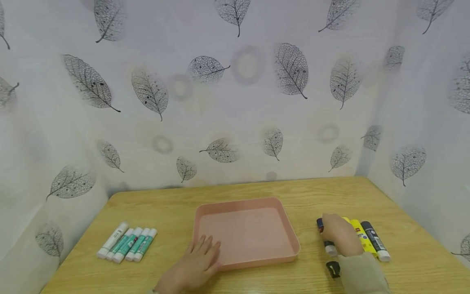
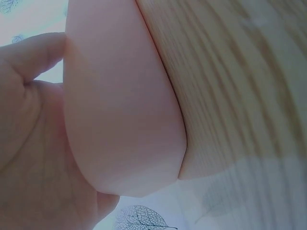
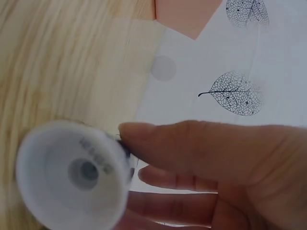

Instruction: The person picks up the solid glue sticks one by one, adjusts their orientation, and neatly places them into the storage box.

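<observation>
My left hand (image 1: pixel 194 261) rests over the front left corner of a pink tray (image 1: pixel 246 230), its fingers spread and fairly straight. The left wrist view shows the palm beside the tray's outer wall (image 2: pixel 120 105). To the right of the tray, my right hand (image 1: pixel 343 234) grips a dark glue stick with a white end (image 1: pixel 330 249). In the right wrist view the thumb presses its side and the hollow white base (image 3: pixel 48 163) faces the camera. Beside that hand lie yellow glue sticks (image 1: pixel 361 237), partly hidden by it, and another dark glue stick (image 1: pixel 376 241).
On the left of the wooden table (image 1: pixel 172 216) lie a larger white glue stick (image 1: pixel 113 241) and several green and white ones (image 1: pixel 128 245) in a row. A small black object (image 1: pixel 333 269) is next to the right sleeve. Leaf-patterned cloth (image 1: pixel 235 102) encloses the table's back and sides.
</observation>
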### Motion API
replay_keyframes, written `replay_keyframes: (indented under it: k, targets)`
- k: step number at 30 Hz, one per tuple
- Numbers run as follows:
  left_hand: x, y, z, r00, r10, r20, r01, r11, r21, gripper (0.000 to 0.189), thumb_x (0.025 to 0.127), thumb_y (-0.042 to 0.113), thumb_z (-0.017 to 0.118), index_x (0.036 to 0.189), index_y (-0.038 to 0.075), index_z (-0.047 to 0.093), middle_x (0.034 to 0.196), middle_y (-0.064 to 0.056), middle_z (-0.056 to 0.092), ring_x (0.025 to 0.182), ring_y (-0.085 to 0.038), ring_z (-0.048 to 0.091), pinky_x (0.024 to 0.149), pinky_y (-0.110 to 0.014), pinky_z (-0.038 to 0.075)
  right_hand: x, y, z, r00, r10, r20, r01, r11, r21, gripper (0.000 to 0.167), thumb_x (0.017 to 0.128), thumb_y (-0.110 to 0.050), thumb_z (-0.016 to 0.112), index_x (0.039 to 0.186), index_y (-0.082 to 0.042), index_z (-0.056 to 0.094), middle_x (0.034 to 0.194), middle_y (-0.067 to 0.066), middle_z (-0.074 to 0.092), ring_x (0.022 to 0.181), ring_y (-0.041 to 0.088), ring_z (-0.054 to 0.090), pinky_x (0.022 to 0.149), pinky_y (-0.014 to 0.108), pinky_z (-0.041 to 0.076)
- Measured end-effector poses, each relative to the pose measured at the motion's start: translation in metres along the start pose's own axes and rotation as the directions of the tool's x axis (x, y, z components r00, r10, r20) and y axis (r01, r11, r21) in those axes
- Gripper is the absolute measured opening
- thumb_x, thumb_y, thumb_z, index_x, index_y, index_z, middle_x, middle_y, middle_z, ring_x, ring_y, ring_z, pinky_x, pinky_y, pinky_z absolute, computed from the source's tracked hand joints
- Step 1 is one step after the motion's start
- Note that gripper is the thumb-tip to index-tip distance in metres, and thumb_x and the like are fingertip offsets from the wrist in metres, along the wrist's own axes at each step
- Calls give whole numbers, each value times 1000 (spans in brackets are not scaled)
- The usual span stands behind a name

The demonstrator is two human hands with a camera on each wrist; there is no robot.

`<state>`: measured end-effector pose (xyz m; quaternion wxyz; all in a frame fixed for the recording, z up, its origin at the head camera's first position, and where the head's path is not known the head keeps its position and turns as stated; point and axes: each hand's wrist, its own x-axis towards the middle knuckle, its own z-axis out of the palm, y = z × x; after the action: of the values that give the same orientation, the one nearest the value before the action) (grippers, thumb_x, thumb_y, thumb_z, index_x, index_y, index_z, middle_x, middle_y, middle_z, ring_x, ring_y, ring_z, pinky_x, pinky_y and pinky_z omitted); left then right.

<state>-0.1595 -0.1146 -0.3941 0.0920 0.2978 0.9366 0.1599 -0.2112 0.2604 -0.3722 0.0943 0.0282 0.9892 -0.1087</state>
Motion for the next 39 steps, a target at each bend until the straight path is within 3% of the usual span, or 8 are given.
replay_keyframes:
  k: [5, 16, 30, 39]
  targets:
    - [0, 1, 0, 1000, -2, -1, 2, 1000, -1, 56, 94, 39, 34, 133, -1, 36, 137, -26, 27, 127, -41, 17, 98, -58, 13, 3, 1, 1, 1000, 9, 20, -10, 999, 45, 37, 69, -1, 67, 98, 12, 48, 79, 18, 54, 67, 25, 49, 58, 38, 44]
    - [-1, 0, -1, 1000, -10, 10, 10, 1000, -14, 56, 94, 39, 34, 133, -2, 35, 137, -25, 27, 127, -41, 17, 98, -59, 13, 3, -3, 1, 996, 23, 83, -28, 997, 65, 19, 69, -2, 66, 83, 6, 56, 70, 10, 52, 64, 22, 47, 58, 35, 43]
    - [0, 1, 0, 999, -37, 31, 38, 999, -13, 58, 94, 42, 32, 135, 1, 34, 139, -22, 26, 128, -38, 16, 99, -57, 12, 3, -1, 7, 997, -80, 20, 78, 993, 90, 18, 66, -2, 66, 77, 2, 52, 68, 8, 48, 63, 21, 45, 58, 33, 41]
    - [0, 0, 0, 999, -33, 35, 34, 999, -16, 59, 94, 43, 31, 134, 1, 34, 139, -22, 26, 128, -39, 15, 98, -57, 12, -1, -6, 2, 999, -43, 24, 40, 994, 103, 17, 71, -5, 66, 79, 2, 53, 68, 8, 48, 63, 21, 45, 56, 32, 41]
